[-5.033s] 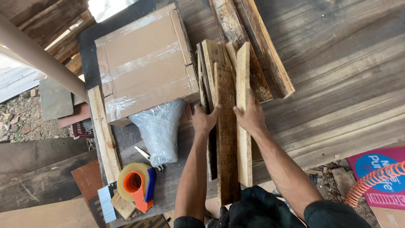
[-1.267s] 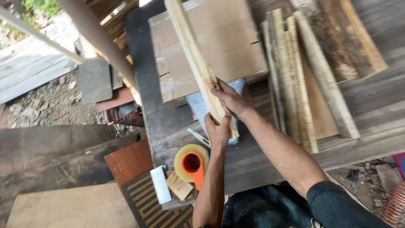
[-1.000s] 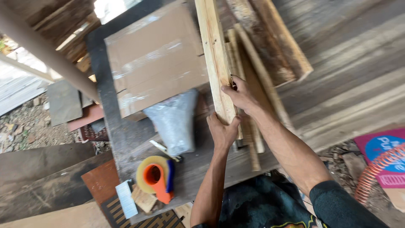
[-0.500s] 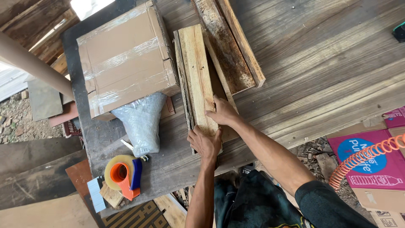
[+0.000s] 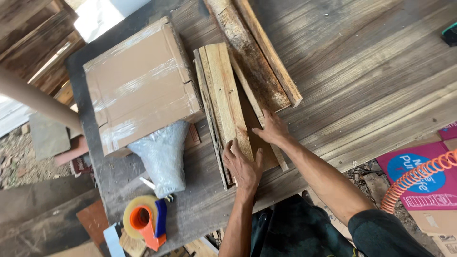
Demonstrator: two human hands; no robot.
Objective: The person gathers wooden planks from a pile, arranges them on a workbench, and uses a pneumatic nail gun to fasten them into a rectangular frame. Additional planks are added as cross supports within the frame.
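Note:
A stack of pale wooden slats [image 5: 223, 90] lies on the weathered plank table [image 5: 362, 71], running away from me. My left hand [image 5: 243, 164] rests flat on the near end of the top slat, fingers spread. My right hand [image 5: 270, 128] presses flat on the darker boards just to the right of that slat, fingers apart. Neither hand grips anything. Two longer, rougher planks [image 5: 252, 52] lie at an angle beyond the stack.
A taped cardboard box [image 5: 140, 85] sits left of the slats, with a clear plastic bag [image 5: 162, 154] in front of it. A tape dispenser [image 5: 145, 221] is at the near left corner. A pink box [image 5: 419, 183] and an orange coiled hose [image 5: 419, 176] lie at right.
Over the past second a long slat held up in both hands came down onto the stack. Both hands now lie flat on the wood and the view has swung right.

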